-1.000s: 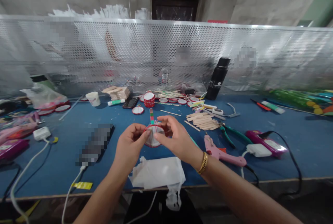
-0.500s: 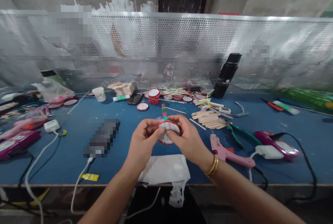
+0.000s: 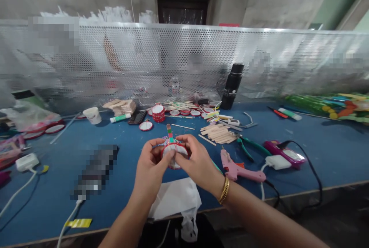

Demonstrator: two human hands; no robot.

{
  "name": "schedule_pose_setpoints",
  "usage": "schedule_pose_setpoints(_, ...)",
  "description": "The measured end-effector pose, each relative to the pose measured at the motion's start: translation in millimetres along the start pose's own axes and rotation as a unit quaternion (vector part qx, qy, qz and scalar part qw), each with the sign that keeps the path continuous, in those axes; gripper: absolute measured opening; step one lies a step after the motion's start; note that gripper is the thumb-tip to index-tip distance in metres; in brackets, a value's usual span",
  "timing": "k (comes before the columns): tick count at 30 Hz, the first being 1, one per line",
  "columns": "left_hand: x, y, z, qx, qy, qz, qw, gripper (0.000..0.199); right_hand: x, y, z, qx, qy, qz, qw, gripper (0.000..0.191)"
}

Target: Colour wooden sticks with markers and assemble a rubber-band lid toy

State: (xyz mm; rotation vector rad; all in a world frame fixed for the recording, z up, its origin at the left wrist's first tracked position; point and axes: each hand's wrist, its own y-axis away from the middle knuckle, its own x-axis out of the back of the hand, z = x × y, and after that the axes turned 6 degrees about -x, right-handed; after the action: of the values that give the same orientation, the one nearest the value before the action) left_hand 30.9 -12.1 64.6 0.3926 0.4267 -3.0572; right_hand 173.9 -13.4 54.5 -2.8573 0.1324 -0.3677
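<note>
Between both hands is a round white disc with a red rim [image 3: 180, 150]. My left hand [image 3: 154, 163] grips its left side, thumb on the white face. The right side is held by my right hand [image 3: 197, 159], its thumb also on the face. A striped stick [image 3: 170, 133] in green, red and brown stands up behind the disc's top edge. Beneath the hands a white sheet [image 3: 175, 198] lies on the blue table [image 3: 121, 186]. Right of my right hand rests a pink glue gun [image 3: 239, 171].
Wooden sticks [image 3: 219, 133], green-handled pliers [image 3: 256, 147] and a purple device [image 3: 288, 155] lie to the right. Behind are stacked red-rimmed discs [image 3: 158, 114], a black bottle [image 3: 232, 86] and a perforated metal divider [image 3: 138, 55]. A phone [image 3: 96, 169] and white cup [image 3: 92, 115] sit left.
The camera view has turned to the right, so the table's objects appear further left. Both hands still hold the disc, with nearly the same grip.
</note>
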Motion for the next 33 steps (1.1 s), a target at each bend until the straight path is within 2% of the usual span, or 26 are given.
schedule_pose_setpoints(5, -0.7, -4, -1, -0.007, -0.033, -0.006, 0.999, 0.059, 0, -1, -1, 0.004, 0.032, -0.002, 0.999, 0.041)
schedule_pose_setpoints(9, 3.6, -11, 1, -0.016, -0.064, 0.004, 0.998, 0.059, 12, 8, -8, 0.008, 0.057, -0.017, 0.998, 0.056)
schedule_pose_setpoints(11, 7.6, -16, 2, -0.024, -0.072, 0.021, 0.997, 0.061, 17, 24, -9, 0.048, 0.07, 0.016, 0.996, 0.063)
schedule_pose_setpoints(13, 11.9, -20, 3, -0.03, -0.072, 0.039, 0.996, 0.062, 18, 47, -8, 0.102, 0.09, 0.081, 0.987, 0.063)
schedule_pose_setpoints(15, 15.4, -24, 2, -0.029, -0.071, 0.052, 0.996, 0.06, 12, 70, -4, 0.127, 0.115, 0.147, 0.974, 0.062)
schedule_pose_setpoints(18, 18.3, -25, 0, -0.026, -0.072, 0.061, 0.995, 0.057, -8, 93, 7, 0.149, 0.15, 0.205, 0.956, 0.056)
schedule_pose_setpoints(22, 19.9, -17, -2, -0.024, -0.068, 0.055, 0.996, 0.054, -32, 94, 23, 0.151, 0.158, 0.183, 0.958, 0.059)
schedule_pose_setpoints(28, 21.5, 12, 2, -0.004, -0.077, 0.065, 0.995, 0.048, -41, 85, 31, 0.128, 0.117, 0.154, 0.973, 0.07)
schedule_pose_setpoints(33, 23.4, 31, -12, 0.04, -0.082, 0.039, 0.995, 0.047, -56, 83, 41, 0.101, 0.124, 0.172, 0.972, 0.073)
